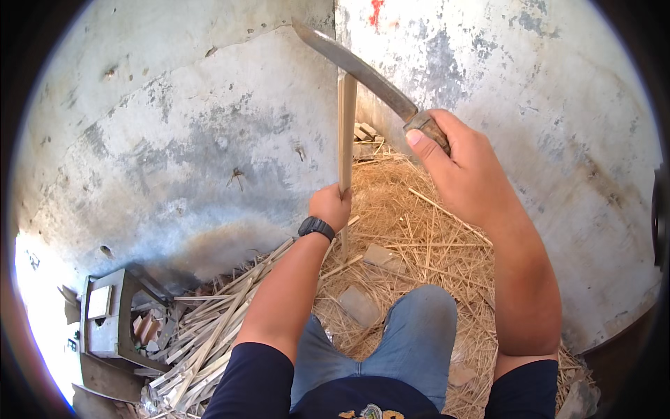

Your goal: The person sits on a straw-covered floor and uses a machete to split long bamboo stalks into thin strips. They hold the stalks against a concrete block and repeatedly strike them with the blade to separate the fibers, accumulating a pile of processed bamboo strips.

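Note:
In front of me my left hand (330,207) is closed around an upright bamboo strip (346,133), pale and narrow. Its lower end reaches down toward the littered floor. My right hand (460,164) grips the handle of a large knife (359,68) with a long, dull metal blade and a worn wooden handle. The blade slants up to the left, and its edge meets the top end of the bamboo strip; whether it has cut in I cannot tell. A dark watch (317,228) is on my left wrist.
Long split strips (209,342) lie piled at the left beside a grey box-like stand (115,314). Straw-like shavings (433,237) cover the floor, with flat slabs (358,306) among them. Stained walls (174,140) meet in a corner ahead. My knees are close below.

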Available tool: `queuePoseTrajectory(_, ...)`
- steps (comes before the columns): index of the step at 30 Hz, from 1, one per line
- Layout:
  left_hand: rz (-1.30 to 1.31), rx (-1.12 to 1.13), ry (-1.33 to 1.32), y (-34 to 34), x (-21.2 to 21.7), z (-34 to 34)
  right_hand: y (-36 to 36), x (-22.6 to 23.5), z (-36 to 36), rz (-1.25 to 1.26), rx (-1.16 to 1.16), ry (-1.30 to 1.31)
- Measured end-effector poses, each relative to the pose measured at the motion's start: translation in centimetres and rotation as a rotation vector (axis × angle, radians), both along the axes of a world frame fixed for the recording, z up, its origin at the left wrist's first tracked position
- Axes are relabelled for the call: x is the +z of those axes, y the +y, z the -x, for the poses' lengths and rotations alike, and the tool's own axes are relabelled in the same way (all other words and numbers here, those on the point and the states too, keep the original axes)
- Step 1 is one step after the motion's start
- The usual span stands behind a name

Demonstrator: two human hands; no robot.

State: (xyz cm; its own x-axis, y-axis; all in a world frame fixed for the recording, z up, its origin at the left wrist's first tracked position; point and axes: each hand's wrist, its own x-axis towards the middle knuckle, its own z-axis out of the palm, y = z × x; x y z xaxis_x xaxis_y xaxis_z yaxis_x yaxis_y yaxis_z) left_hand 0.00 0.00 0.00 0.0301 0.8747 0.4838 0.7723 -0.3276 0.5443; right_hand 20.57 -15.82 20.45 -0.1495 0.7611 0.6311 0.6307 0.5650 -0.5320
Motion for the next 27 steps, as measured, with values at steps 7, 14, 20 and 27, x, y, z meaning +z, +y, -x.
queuePoseTrajectory(7,0.050,-0.039,0.089,-0.3,3.3,-1.6,-2.0,1.4,-1.7,0.037,-0.080,0.016)
queuePoseTrajectory(14,0.100,-0.008,0.056,1.5,-2.1,-1.5,-1.4,-0.4,-2.3,0.095,-0.136,-0.095)
queuePoseTrajectory(20,0.087,-0.041,0.025,0.8,0.0,-1.7,-1.6,-0.4,-2.9,0.046,-0.106,-0.064)
queuePoseTrajectory(27,0.151,-0.002,0.071,1.4,0.9,-1.6,-2.5,0.5,-2.3,0.042,-0.078,-0.052)
